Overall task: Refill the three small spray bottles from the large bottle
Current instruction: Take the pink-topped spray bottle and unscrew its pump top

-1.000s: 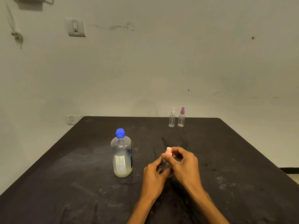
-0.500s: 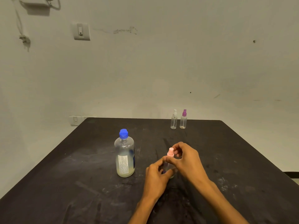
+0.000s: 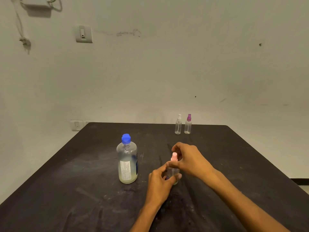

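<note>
Our left hand (image 3: 158,183) grips pink-capped spray bottle (image 3: 173,171) body on worktop (image 3: 83,181); our right hand (image 3: 189,159) pinches its collar below the cap; large bottle (image 3: 127,163) just left.

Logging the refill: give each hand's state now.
Left hand: grips the pink-topped spray bottle by its body.
Right hand: pinches that bottle's pink top.
</note>
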